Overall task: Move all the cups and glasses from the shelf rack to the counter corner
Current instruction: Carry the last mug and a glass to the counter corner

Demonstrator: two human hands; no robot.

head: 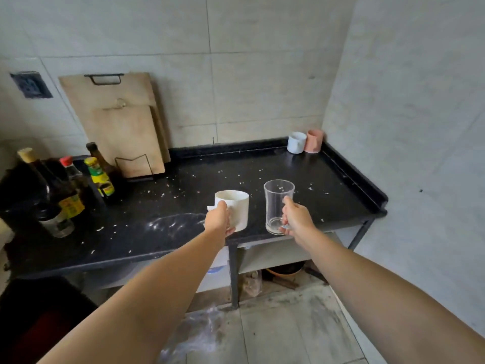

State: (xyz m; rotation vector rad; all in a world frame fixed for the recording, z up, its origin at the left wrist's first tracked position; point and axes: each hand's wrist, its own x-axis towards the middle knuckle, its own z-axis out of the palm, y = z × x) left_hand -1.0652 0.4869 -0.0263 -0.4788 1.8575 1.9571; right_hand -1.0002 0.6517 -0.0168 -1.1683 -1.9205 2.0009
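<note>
Both hands reach forward from bare, nearly straight arms that run up from the bottom corners of the head view toward the middle of the table (341,164). Left hand (218,218) is closed around the side of a white mug (236,210), fingers wrapped at what seems to be its handle, thumb on top near the rim; the mug is upright and held over the table's near half, and whether its base touches the surface cannot be told. Right hand (298,219) is closed on the handle of a clear glass (277,203), knuckles turned up, wrist level with the forearm; the glass stands upright with its base close to the front edge of the table, and contact with the surface is likewise unclear. Mug and glass sit side by side, apart, mug to the left. In the far right corner of the table, against the wall, a small white cup (296,142) and a pink cup (314,141) stand touching or nearly so. Two boards (118,119) lean on the back wall at the left, and a cluster of bottles (68,185) fills the left end. White flecks are scattered over the dark tabletop. Below the table a shelf (275,254) and a tiled floor (288,332) show between the arms.
</note>
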